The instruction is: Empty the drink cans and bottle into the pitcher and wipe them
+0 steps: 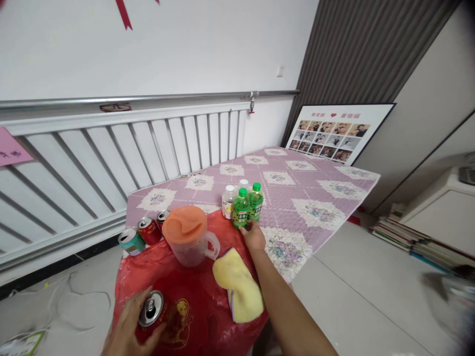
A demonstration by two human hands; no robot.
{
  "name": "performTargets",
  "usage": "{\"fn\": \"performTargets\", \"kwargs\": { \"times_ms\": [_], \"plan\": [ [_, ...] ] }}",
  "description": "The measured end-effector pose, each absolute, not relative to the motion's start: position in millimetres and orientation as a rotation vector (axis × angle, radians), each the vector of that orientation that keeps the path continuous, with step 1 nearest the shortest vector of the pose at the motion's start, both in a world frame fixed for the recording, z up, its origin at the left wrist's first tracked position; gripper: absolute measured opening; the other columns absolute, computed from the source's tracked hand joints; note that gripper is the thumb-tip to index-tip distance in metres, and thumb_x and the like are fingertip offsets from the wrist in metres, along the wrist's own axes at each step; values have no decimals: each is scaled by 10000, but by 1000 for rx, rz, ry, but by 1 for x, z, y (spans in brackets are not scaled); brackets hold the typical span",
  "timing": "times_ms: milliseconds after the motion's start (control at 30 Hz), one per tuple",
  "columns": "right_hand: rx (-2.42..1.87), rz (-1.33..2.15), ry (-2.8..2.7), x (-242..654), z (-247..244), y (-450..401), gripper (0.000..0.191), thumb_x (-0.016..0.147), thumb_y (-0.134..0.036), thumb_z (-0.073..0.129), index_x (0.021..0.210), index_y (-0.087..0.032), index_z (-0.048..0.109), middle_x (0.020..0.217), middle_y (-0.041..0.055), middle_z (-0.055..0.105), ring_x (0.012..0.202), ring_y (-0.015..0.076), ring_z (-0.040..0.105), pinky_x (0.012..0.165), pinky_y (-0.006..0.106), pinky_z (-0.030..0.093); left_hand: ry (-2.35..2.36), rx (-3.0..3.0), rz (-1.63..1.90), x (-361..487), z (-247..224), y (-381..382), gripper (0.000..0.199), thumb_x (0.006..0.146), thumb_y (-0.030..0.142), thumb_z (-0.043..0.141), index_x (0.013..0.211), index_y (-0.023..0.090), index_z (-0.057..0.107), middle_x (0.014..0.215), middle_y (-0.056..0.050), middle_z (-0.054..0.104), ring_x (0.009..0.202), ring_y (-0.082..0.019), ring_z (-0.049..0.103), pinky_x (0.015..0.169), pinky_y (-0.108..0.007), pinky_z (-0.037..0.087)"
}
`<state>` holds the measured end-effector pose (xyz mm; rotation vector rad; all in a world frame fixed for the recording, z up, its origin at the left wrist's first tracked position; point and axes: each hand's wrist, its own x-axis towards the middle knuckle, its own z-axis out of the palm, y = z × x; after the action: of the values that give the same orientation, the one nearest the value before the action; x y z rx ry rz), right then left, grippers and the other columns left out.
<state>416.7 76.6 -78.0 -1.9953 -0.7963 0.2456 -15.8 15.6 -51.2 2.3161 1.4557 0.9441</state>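
My left hand [128, 326] is wrapped round an opened red can [151, 309] at the near left of the table. My right hand [254, 236] touches the base of a green-capped bottle [240, 210]; whether it grips the bottle is unclear. Another green-capped bottle [256, 201] stands beside it, with two white-capped bottles [227, 202] behind and to the left. A clear pitcher with an orange lid [185, 225] is between my hands. Near my right forearm lies a yellow cloth [238, 284].
Several opened cans, one teal [131, 241] and one red [149, 231], stand left of the pitcher. Red plastic [202, 296] covers the near part of the floral tablecloth [278, 177]. A radiator [148, 148] and a photo board [330, 131] are behind.
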Motion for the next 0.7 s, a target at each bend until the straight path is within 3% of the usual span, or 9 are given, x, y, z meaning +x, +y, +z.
{"fn": "performTargets", "kwargs": {
  "times_ms": [200,400,700],
  "plan": [
    [-1844,182,-712,423,-88,73,324,745,-392,621,1014,-214,613,910,69,723,850,247,681,797,357,513,1411,2388,918,-19,-55,17,577,720,456,706,1221,206,565,1156,-108,697,1051,-308,688,902,-445,592],
    [-1757,133,-584,444,-95,75,544,717,-282,480,1219,-91,564,1216,199,654,1109,298,613,994,448,445,1434,2402,908,-16,-53,14,576,745,454,674,1244,205,532,1177,-118,681,1063,-311,682,911,-468,580],
    [-1667,225,-642,452,-97,78,540,659,-252,479,1151,-149,677,960,79,751,911,268,670,843,410,533,1438,2403,920,-14,-52,12,580,750,455,669,1255,208,525,1183,-114,677,1062,-313,683,914,-469,576]
  ]
}}
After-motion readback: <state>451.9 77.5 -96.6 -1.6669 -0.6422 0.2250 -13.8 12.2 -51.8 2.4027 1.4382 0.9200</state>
